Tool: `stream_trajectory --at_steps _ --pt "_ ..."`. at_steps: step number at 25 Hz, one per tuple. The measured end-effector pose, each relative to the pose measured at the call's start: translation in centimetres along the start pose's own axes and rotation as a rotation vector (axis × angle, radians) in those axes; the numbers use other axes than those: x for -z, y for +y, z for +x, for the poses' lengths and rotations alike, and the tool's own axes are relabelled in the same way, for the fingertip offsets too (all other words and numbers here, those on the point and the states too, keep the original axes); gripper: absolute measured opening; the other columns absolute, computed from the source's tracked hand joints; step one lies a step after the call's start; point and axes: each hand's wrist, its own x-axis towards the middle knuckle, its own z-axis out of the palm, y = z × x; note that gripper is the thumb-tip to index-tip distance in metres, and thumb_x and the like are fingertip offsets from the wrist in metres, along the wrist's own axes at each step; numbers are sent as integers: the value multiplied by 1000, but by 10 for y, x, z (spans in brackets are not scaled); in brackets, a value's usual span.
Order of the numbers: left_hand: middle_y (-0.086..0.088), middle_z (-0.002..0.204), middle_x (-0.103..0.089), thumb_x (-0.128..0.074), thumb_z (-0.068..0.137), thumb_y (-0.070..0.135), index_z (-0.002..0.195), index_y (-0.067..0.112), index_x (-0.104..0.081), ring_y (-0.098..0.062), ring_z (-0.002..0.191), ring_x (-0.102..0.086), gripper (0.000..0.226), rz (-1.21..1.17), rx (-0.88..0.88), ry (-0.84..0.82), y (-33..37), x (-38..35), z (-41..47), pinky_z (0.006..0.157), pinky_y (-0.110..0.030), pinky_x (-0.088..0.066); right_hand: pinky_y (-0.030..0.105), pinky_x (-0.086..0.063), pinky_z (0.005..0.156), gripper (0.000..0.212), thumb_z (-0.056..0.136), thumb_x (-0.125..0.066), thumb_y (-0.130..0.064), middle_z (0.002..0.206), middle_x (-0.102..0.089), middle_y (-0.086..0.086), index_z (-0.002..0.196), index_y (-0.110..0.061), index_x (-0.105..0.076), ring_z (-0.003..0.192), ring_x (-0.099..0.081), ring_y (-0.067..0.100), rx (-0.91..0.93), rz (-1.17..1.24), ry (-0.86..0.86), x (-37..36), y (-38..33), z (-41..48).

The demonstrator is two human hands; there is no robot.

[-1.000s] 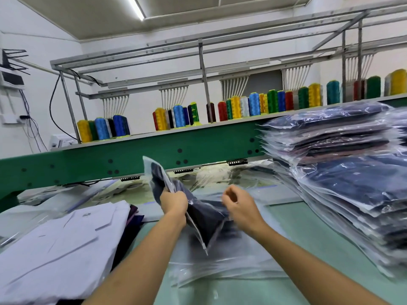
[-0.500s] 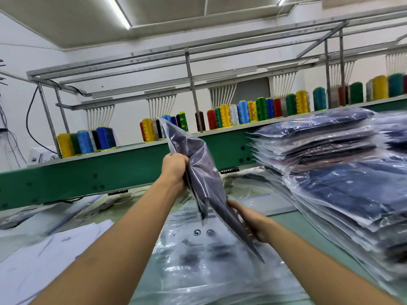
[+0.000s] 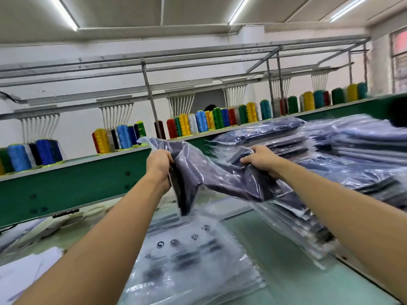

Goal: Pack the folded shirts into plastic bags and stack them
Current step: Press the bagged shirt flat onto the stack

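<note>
Sagging dark bagged shirt (image 3: 220,179), glossy.

Bright ceiling tubes (image 3: 63,13); motion blur right; wide-angle bending.

Stacked bags (image 3: 356,139) blurred — right edge cuts them.

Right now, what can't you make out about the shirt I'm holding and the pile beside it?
All in the head view:
1. Bagged shirt: the end in the left hand is covered by the fingers, so I cannot tell whether it is sealed or open.
2. Stack: motion-blurred and cut off by the right edge, so it cannot be counted.
3. Print on the empty bags: blurred, unreadable.
</note>
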Motion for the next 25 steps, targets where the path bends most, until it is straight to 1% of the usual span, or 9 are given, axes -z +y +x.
stream_trajectory --at_steps 3,7,10,14,17,18,20,22,25 --pt "-12 76 -58 -39 64 2 74 11 -56 -26 73 -55 22 -23 -2 -74 -7 -29 -6 70 -40 -48 35 -52 72 22 88 -75 -17 91 -65 12 100 -7 -58 88 -65 28 27 -223 68 47 3 16" --pt "-14 78 -51 -39 71 4 92 13 -49 -26 64 -54 25 -32 80 -183 -41 -93 -6 60 -36 -47 44 -48 98 37 90 -73 -25 118 -64 15 116 -5 -55 110 -59 34 -38 -550 190 110 45 36" --pt "-18 87 -57 -37 84 -3 131 5 -48 -27 60 -61 50 -51 126 -240 -72 -141 -4 52 -36 -53 45 -48 100 41 92 -66 -25 128 -62 18 126 -8 -51 117 -58 35 -77 -729 250 153 75 50" --pt "-22 125 -57 -35 96 3 146 2 -28 -34 106 -62 50 203 139 -220 -110 -187 4 92 -47 -55 46 -51 94 52 95 -61 -29 138 -57 18 141 -15 -41 122 -57 37 -173 -943 327 202 109 66" --pt "-20 125 -58 -40 97 4 160 11 5 -22 80 -54 77 520 80 -304 -125 -201 11 62 -32 -46 49 -50 97 51 95 -63 -33 137 -57 17 138 -14 -42 122 -57 37 -150 -1001 317 226 134 86" --pt "-21 125 -57 -46 95 7 160 14 6 -24 85 -55 83 753 -20 -311 -130 -203 13 64 -33 -47 50 -49 98 51 95 -64 -34 138 -57 17 137 -15 -43 123 -56 36 -151 -1013 314 231 143 93" --pt "-22 136 -47 -58 89 16 154 16 -17 -35 119 -48 77 1265 -297 -235 -136 -207 14 89 -41 -48 51 -42 105 55 95 -61 -41 145 -48 18 142 -21 -41 131 -47 37 -193 -1101 316 233 157 101" --pt "-20 148 -37 -59 89 27 143 18 -38 -40 138 -31 58 1470 -445 -253 -141 -222 15 113 -48 -32 52 -32 110 58 96 -53 -45 152 -33 19 148 -31 -35 139 -33 39 -180 -1226 291 227 171 109" --pt "-13 164 -26 -38 99 59 158 30 -26 -42 151 -17 66 1442 -256 -567 -153 -249 22 122 -60 -5 49 -31 112 50 98 -41 -54 155 -38 11 148 -46 -38 140 -36 35 -35 -1224 139 212 190 120"
